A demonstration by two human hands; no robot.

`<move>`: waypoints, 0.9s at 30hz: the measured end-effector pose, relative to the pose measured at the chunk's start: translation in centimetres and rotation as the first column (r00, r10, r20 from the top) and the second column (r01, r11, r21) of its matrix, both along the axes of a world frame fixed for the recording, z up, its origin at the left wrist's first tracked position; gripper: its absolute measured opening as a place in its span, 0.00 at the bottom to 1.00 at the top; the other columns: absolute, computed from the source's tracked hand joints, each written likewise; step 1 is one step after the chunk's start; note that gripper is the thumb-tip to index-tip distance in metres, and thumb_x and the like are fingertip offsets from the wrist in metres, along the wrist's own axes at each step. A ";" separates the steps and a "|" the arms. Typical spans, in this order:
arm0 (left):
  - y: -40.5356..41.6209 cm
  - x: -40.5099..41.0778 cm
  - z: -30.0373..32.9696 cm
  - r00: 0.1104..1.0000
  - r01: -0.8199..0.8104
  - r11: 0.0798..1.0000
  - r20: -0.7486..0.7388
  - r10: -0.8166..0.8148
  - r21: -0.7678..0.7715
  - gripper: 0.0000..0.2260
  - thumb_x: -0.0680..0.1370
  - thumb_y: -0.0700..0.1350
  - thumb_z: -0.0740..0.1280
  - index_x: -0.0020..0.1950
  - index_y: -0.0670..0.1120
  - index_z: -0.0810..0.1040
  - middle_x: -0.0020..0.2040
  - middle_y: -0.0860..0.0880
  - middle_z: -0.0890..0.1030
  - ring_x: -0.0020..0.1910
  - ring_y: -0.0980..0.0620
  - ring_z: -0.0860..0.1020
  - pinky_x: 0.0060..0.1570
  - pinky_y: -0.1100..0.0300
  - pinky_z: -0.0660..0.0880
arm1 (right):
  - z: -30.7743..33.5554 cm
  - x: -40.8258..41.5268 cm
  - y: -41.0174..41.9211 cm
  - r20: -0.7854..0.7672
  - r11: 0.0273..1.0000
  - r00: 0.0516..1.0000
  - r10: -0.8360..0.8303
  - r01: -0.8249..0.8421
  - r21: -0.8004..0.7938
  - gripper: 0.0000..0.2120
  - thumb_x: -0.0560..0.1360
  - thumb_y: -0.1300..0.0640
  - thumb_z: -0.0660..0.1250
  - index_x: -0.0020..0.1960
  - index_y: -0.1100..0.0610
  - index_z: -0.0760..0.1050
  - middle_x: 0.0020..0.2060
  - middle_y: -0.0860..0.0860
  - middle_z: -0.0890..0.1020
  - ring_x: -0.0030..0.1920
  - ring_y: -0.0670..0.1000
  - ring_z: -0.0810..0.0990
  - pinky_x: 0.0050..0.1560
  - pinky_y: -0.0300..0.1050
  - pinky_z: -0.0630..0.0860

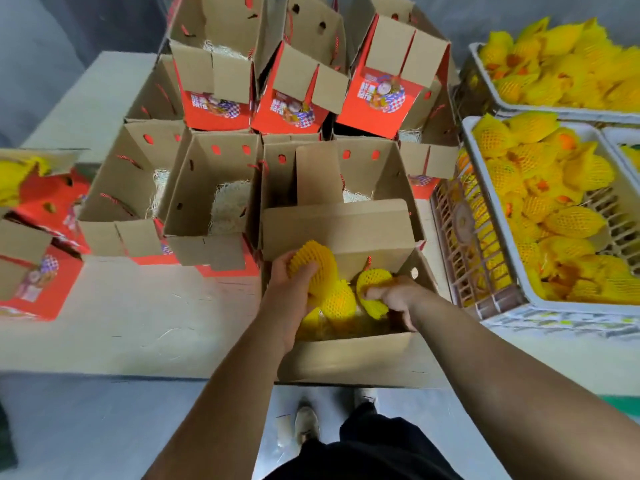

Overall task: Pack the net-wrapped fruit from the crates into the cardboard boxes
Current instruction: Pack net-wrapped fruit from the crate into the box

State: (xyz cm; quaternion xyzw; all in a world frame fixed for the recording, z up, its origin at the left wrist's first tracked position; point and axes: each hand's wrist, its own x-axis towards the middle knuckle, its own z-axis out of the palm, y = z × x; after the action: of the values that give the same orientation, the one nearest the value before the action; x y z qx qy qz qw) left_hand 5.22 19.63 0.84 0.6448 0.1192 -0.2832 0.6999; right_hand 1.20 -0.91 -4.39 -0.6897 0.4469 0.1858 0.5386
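An open cardboard box point(349, 355) stands at the table's near edge, right in front of me. Both my hands reach into it. My left hand point(289, 292) grips a fruit in yellow foam net point(313, 261) at the box's left side. My right hand point(393, 296) grips another net-wrapped fruit point(372, 282) at the right side. Between them a third wrapped fruit point(337, 301) lies in the box, with more yellow net beneath it. To the right, white plastic crates point(502, 216) hold several net-wrapped fruit point(554, 216).
Several open cardboard boxes point(211, 195) with red printed sides and straw-like padding stand across the grey table point(138, 317), some stacked at the back point(287, 81). A far crate point(554, 57) holds more fruit. A box with fruit sits at far left point(20, 181). My feet show below.
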 end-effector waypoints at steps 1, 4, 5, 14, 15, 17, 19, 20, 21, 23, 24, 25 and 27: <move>0.0 -0.2 -0.2 0.999 0.023 0.997 0.033 -0.026 0.070 0.18 0.81 0.50 0.69 0.70 0.57 0.70 0.61 0.51 0.77 0.56 0.50 0.78 0.46 0.55 0.78 | -0.7 0.2 -0.5 -0.061 0.996 0.997 0.043 -0.047 -0.072 0.22 0.76 0.66 0.72 0.68 0.65 0.73 0.62 0.57 0.80 0.55 0.54 0.77 0.53 0.48 0.77; 0.1 -0.5 -1.1 0.985 0.147 0.956 0.048 -0.164 0.254 0.22 0.77 0.46 0.75 0.66 0.55 0.69 0.55 0.50 0.78 0.50 0.50 0.79 0.46 0.54 0.79 | -2.1 0.9 -0.7 -0.163 0.990 0.983 0.082 -0.100 -0.102 0.27 0.76 0.67 0.71 0.73 0.66 0.67 0.66 0.64 0.76 0.57 0.60 0.78 0.54 0.53 0.78; 0.1 -0.6 -1.5 0.972 0.214 0.927 0.025 -0.233 0.307 0.23 0.76 0.46 0.75 0.66 0.54 0.67 0.54 0.49 0.77 0.50 0.50 0.79 0.47 0.53 0.79 | -2.3 1.1 -0.6 -0.200 0.979 0.973 0.116 -0.146 -0.144 0.31 0.76 0.66 0.71 0.75 0.65 0.62 0.67 0.64 0.75 0.61 0.62 0.78 0.57 0.55 0.78; -0.9 0.1 -2.7 0.817 0.519 0.585 -0.161 -0.553 0.623 0.29 0.74 0.56 0.75 0.65 0.53 0.59 0.64 0.46 0.63 0.59 0.45 0.69 0.58 0.53 0.71 | 1.3 0.5 -0.7 -0.355 0.714 0.798 0.487 -0.598 -0.364 0.35 0.78 0.46 0.69 0.77 0.56 0.57 0.67 0.58 0.76 0.65 0.59 0.76 0.60 0.47 0.73; -0.7 0.2 -2.9 0.814 0.528 0.585 -0.170 -0.556 0.616 0.29 0.74 0.56 0.75 0.64 0.54 0.58 0.64 0.46 0.63 0.59 0.45 0.70 0.58 0.52 0.71 | 1.9 0.2 -0.6 -0.266 0.704 0.826 0.496 -0.562 -0.434 0.31 0.78 0.45 0.69 0.76 0.53 0.62 0.66 0.56 0.77 0.64 0.59 0.77 0.62 0.48 0.74; -0.7 0.3 -3.0 0.816 0.531 0.606 -0.166 -0.553 0.592 0.31 0.74 0.57 0.76 0.64 0.54 0.58 0.65 0.46 0.64 0.59 0.46 0.70 0.56 0.53 0.70 | 3.1 -0.6 0.7 -0.037 0.767 0.864 0.502 -0.464 -0.442 0.25 0.77 0.43 0.68 0.71 0.48 0.70 0.62 0.53 0.80 0.61 0.56 0.79 0.60 0.47 0.75; -0.9 0.3 -2.8 0.823 0.534 0.663 -0.144 -0.549 0.524 0.35 0.72 0.56 0.78 0.69 0.54 0.59 0.66 0.46 0.65 0.61 0.47 0.71 0.57 0.53 0.72 | 4.1 -0.9 2.8 0.106 0.893 0.889 0.445 -0.432 -0.127 0.22 0.77 0.41 0.69 0.68 0.47 0.73 0.58 0.49 0.82 0.58 0.49 0.81 0.58 0.44 0.78; -0.9 0.3 -2.6 0.819 0.543 0.687 -0.124 -0.560 0.483 0.39 0.71 0.55 0.79 0.73 0.55 0.58 0.68 0.46 0.64 0.64 0.47 0.70 0.61 0.51 0.73 | 4.0 -0.8 3.7 0.119 0.906 0.902 0.415 -0.422 0.044 0.19 0.77 0.43 0.71 0.65 0.47 0.75 0.55 0.48 0.84 0.55 0.45 0.83 0.55 0.41 0.80; -0.9 0.3 -2.3 0.805 0.558 0.696 -0.091 -0.586 0.452 0.44 0.70 0.53 0.79 0.78 0.55 0.55 0.71 0.46 0.63 0.67 0.46 0.69 0.67 0.49 0.72 | 3.9 -0.5 4.3 0.130 0.899 0.903 0.409 -0.424 0.114 0.14 0.77 0.46 0.72 0.61 0.47 0.77 0.51 0.49 0.85 0.50 0.43 0.84 0.52 0.38 0.81; -0.5 0.4 -1.4 0.724 0.629 0.645 -0.025 -0.689 0.434 0.51 0.69 0.52 0.78 0.83 0.57 0.48 0.78 0.48 0.59 0.75 0.46 0.64 0.75 0.47 0.65 | 3.6 0.5 4.8 0.103 0.882 0.878 0.467 -0.471 0.023 0.13 0.77 0.50 0.72 0.59 0.48 0.76 0.48 0.48 0.83 0.48 0.46 0.83 0.48 0.40 0.81; -0.1 0.5 -0.7 0.665 0.651 0.597 0.027 -0.746 0.470 0.49 0.70 0.53 0.75 0.83 0.57 0.48 0.80 0.50 0.59 0.77 0.50 0.63 0.77 0.50 0.63 | 3.3 0.8 4.9 0.045 0.855 0.854 0.519 -0.518 -0.036 0.19 0.75 0.49 0.72 0.65 0.50 0.74 0.51 0.49 0.82 0.52 0.49 0.81 0.50 0.43 0.79; 0.4 0.6 -0.1 0.610 0.628 0.565 0.111 -0.784 0.535 0.44 0.73 0.52 0.72 0.83 0.56 0.52 0.80 0.52 0.62 0.76 0.57 0.64 0.77 0.53 0.63 | 2.9 1.1 5.0 -0.029 0.821 0.823 0.567 -0.568 -0.066 0.29 0.73 0.46 0.72 0.71 0.51 0.70 0.57 0.51 0.80 0.57 0.52 0.79 0.54 0.45 0.78; 1.5 1.2 0.7 0.571 0.446 0.652 0.366 -0.735 0.613 0.26 0.79 0.47 0.67 0.77 0.56 0.67 0.73 0.56 0.73 0.66 0.71 0.70 0.71 0.61 0.69 | 1.9 1.6 5.8 -0.165 0.765 0.765 0.622 -0.639 -0.080 0.43 0.69 0.39 0.74 0.78 0.54 0.63 0.71 0.55 0.73 0.68 0.57 0.73 0.63 0.50 0.74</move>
State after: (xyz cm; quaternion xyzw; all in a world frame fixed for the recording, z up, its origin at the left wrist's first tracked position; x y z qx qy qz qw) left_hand 6.43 21.15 1.50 0.8434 -0.2703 -0.2571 0.3867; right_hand 2.81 4.85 -2.52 -0.8201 0.2337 0.3707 0.3680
